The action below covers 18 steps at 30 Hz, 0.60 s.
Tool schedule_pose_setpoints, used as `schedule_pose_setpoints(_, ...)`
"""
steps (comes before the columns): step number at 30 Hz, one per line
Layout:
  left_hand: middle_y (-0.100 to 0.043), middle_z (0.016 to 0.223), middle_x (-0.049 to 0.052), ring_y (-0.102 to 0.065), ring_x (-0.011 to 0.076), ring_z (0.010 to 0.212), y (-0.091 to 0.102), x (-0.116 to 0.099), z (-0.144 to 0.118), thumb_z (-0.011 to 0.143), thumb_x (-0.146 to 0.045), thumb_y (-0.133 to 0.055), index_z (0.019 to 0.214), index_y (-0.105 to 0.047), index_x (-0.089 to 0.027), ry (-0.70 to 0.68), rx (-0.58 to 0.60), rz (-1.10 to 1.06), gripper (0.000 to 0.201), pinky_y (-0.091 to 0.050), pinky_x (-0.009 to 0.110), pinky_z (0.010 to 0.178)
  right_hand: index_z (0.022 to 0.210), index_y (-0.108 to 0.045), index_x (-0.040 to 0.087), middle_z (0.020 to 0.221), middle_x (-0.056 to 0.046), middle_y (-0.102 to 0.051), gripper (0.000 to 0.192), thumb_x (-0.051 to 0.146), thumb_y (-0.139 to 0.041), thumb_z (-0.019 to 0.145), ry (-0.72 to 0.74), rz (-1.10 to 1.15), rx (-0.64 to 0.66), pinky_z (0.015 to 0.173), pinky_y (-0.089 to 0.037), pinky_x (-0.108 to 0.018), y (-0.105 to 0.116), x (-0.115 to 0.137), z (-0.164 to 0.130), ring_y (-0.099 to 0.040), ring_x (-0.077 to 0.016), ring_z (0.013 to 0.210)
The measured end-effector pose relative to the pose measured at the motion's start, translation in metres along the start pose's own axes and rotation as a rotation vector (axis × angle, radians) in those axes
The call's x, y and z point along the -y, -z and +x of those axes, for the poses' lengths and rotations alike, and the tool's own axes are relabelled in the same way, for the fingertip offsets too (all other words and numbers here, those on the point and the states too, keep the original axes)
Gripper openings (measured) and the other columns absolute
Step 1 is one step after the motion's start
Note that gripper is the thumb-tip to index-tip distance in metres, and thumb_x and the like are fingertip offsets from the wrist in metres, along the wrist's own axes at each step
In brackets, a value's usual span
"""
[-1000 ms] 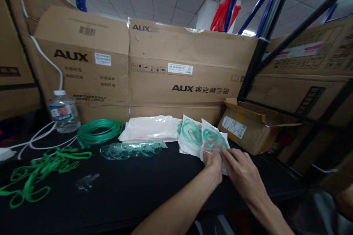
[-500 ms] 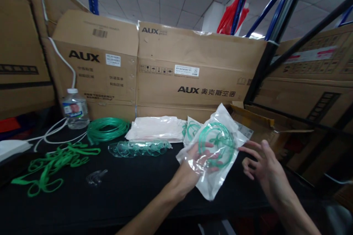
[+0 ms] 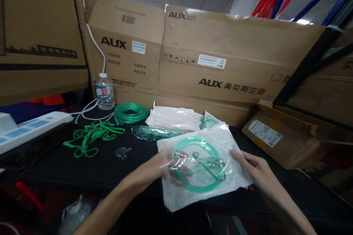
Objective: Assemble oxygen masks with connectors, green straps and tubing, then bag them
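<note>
While the plastic bag (image 3: 190,200) is held up slightly tilted over the near side of the black table (image 3: 146,159), a green tube (image 3: 202,188) lies coiled inside it with a clear mask (image 3: 217,163) within the coil. To handle it well, I'd judge, both sides should be supported together and level, with the right pinch kept light and out on the margin so the thin film neither tears nor creases and the tube isn't kinked.

The right hand (image 3: 259,167) grasps the bag's right edge, thumb on the front and fingers tucked behind, so nearly all of the bag lies to the left of that grip. The left hand (image 3: 160,165) is at the bag's left side, its fingers showing through the film beside the tube; whether they are inside or behind, or closed on anything, I cannot tell.

Just behind the bag is a second bag (image 3: 211,119), partly hidden, with white packets (image 3: 173,116) and a row of clear masks (image 3: 150,133) to its left. Farther left of the bag are plastic clips (image 3: 122,153), green straps (image 3: 88,136) and a coiled hose (image 3: 118,115). Right of the bag is an open cardboard box (image 3: 278,137).
</note>
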<state>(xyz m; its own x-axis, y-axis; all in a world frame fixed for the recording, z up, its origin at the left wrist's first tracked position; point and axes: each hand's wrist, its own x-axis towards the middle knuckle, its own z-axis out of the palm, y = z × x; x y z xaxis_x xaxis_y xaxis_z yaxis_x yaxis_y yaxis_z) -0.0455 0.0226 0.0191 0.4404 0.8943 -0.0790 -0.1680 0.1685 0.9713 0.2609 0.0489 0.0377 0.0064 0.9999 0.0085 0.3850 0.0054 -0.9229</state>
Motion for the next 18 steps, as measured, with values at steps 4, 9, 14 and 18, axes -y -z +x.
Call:
schedule_pose_setpoints(4,-0.077,0.101,0.013,-0.076,0.0262,0.09,0.017,-0.001,-0.015,0.087,-0.041,-0.067,0.124,-0.06,-0.013,0.078,-0.079,-0.009,0.046,-0.059,0.034,0.075,0.083,-0.076,0.018,0.049,-0.003,-0.06,0.048,0.062,-0.08,0.065,-0.036,0.049,-0.289,0.032,-0.031,-0.027,0.037,0.012,0.015,-0.048,-0.0151,0.034)
schedule_pose_setpoints(9,-0.076,0.097,0.012,-0.075,0.0251,0.086,0.029,-0.01,-0.021,0.083,-0.036,-0.067,0.125,-0.056,-0.012,0.138,-0.155,0.028,0.049,-0.06,0.035,0.075,0.073,-0.074,0.022,0.061,-0.008,-0.063,0.024,0.041,-0.086,0.066,-0.038,0.223,-0.726,0.04,-0.038,-0.037,0.084,0.047,0.051,-0.05,-0.0143,0.042)
schedule_pose_setpoints(14,-0.073,0.105,0.014,-0.074,0.0258,0.078,0.025,0.001,-0.012,0.087,-0.049,-0.06,0.114,-0.068,-0.011,0.045,-0.245,0.438,0.047,-0.059,0.037,0.068,0.064,-0.066,0.017,0.052,-0.004,-0.055,0.02,0.026,-0.077,0.078,0.046,0.312,-0.426,0.031,-0.028,-0.027,0.051,0.077,0.088,-0.045,-0.01,0.037)
schedule_pose_setpoints(18,-0.074,0.103,0.011,-0.072,0.026,0.075,0.023,-0.007,-0.021,0.09,-0.052,-0.061,0.121,-0.071,-0.016,-0.177,-0.602,0.986,0.049,-0.055,0.039,0.079,0.067,-0.061,0.015,0.052,0.002,-0.054,0.019,0.019,-0.071,0.083,0.073,0.323,-0.236,0.028,-0.03,-0.019,-0.003,0.076,0.123,-0.045,-0.008,0.036)
